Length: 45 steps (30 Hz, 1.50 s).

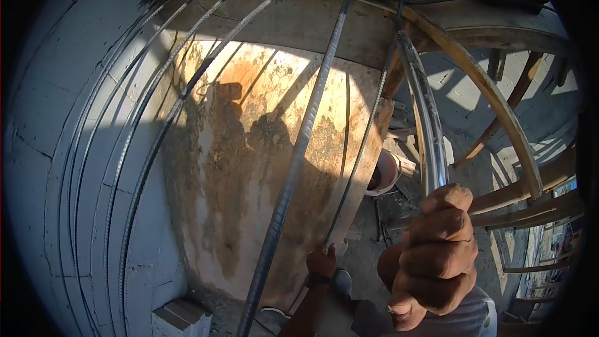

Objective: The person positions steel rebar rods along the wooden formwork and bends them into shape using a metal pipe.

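Several long rebars [128, 137] curve down the left side, in front of a grey block wall [37, 112]; the right hand [437, 259], large in the lower right, has its fingers closed around the lower part of a smooth, shiny metal bar [430, 118], which slants up and to the left, its upper end at a thin rebar [362, 146]; the left hand [321, 262], lower and farther off, with a dark wristwatch [317, 280] on its wrist, has its fingers curled at the lower part of that thin rebar, though its grip is too small to tell in full; a thick rebar [297, 150] crosses the middle, in front of a stained wooden panel [218, 212] marked by shadows; a bucket [385, 173] is just beside the panel's right edge, and curved wooden beams [486, 87] span the right side; light-coloured blocks [181, 318] lie at the wall's foot, and a shoe [342, 282] shows near the left hand.
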Each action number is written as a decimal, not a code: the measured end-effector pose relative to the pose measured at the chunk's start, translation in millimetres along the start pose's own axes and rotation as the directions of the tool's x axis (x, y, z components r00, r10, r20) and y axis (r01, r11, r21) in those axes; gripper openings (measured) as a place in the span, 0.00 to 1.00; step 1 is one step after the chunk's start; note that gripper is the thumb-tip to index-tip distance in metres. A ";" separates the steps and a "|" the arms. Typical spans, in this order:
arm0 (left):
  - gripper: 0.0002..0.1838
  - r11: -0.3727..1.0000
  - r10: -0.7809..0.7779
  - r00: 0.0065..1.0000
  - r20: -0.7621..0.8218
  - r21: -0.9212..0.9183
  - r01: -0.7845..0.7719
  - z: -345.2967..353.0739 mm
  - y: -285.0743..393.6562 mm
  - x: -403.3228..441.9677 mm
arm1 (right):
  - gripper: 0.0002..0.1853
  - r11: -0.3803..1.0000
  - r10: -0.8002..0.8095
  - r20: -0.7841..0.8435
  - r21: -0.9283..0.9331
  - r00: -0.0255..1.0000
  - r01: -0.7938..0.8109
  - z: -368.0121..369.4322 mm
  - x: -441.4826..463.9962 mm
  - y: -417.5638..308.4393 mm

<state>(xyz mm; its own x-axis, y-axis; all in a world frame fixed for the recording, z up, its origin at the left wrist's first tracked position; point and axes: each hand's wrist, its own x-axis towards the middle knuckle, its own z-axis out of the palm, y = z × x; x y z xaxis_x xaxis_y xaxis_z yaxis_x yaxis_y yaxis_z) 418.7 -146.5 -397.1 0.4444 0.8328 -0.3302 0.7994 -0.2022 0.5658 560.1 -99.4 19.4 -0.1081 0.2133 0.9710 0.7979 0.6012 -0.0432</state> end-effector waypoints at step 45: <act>0.49 0.776 0.531 0.674 -0.513 -0.027 -0.631 -115.0 139.3 87.7 | 0.14 0.947 0.315 -0.063 0.084 0.947 -0.309 -17.5 54.2 -24.8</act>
<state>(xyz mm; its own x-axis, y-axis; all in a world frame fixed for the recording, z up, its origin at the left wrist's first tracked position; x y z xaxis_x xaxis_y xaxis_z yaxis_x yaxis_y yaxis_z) 522.4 -42.3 -260.4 0.5162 0.7190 0.4654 0.3291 -0.6682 0.6673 544.8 -116.3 77.3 0.1863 0.3427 0.9208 0.7396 0.5681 -0.3610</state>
